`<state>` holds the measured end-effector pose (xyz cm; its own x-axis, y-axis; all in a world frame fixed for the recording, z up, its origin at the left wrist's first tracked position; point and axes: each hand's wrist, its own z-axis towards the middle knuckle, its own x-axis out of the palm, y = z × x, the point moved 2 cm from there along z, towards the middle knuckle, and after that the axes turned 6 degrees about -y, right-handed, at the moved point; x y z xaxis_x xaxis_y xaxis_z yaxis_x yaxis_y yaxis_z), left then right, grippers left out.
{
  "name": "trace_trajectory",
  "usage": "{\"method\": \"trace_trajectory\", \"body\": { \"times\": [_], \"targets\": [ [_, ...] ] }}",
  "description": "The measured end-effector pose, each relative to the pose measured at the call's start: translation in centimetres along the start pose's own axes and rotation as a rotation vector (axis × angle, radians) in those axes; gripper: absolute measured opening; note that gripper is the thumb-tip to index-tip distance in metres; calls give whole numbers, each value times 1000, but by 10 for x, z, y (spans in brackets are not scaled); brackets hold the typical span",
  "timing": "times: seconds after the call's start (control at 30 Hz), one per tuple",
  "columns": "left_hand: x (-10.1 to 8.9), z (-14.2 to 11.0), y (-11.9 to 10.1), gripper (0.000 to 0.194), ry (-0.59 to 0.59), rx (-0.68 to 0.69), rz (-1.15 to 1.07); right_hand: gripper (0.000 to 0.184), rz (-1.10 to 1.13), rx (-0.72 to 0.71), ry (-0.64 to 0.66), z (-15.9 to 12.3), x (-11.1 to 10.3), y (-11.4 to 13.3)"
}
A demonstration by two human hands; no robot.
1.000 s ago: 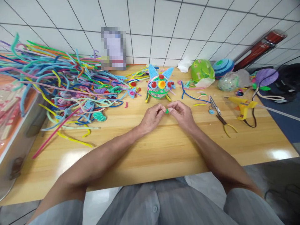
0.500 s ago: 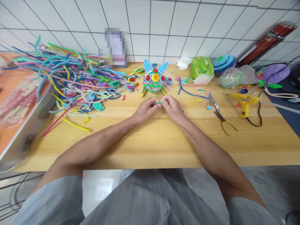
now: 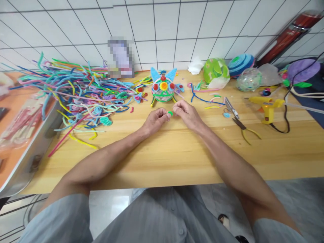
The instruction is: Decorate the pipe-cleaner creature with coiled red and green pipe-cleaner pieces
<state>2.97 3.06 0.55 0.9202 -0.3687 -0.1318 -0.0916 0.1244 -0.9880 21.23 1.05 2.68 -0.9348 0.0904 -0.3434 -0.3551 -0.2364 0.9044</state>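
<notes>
My left hand [image 3: 155,120] pinches a small round green disc [image 3: 170,113] between thumb and forefinger, just above the wooden table. To its right, my right hand [image 3: 187,115] has its fingertips pressed together, a small gap away from the disc. Whatever those fingertips may hold is hidden. Right behind both hands stands a round pipe-cleaner figure [image 3: 163,95] with blue pointed ears, red and yellow round parts and yellow feet. Neither hand appears to touch it.
A large heap of colourful pipe cleaners [image 3: 83,84] covers the table's left side. On the right lie pliers [image 3: 244,130], a utility knife [image 3: 231,108] and a yellow glue gun [image 3: 267,107] with its cord. A green ball [image 3: 215,71] stands near the tiled wall [image 3: 167,23].
My hands were together on the green piece; now my right fingers have come off it. More of the disc shows in my left hand. The head view has shifted slightly.
</notes>
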Motion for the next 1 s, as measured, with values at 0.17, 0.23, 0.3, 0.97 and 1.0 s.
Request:
{"method": "trace_trajectory", "body": {
  "times": [0.17,0.23,0.3,0.97,1.0],
  "targets": [
    [-1,3,1,44,4,44,41,12,-51,-35,48,-3,4,-1],
    [0,0,-2,42,22,96,83,10,-51,-27,45,-4,6,-1],
    [0,-3,-5,35,0,175,148,9,-12,12,35,-4,8,-1],
    [-3,-7,-11,7,-198,398,411,9,202,173,-92,-10,23,-1],
    [-3,-6,-10,10,-191,346,359,9,188,167,-94,-10,22,-1]
  ]
}}
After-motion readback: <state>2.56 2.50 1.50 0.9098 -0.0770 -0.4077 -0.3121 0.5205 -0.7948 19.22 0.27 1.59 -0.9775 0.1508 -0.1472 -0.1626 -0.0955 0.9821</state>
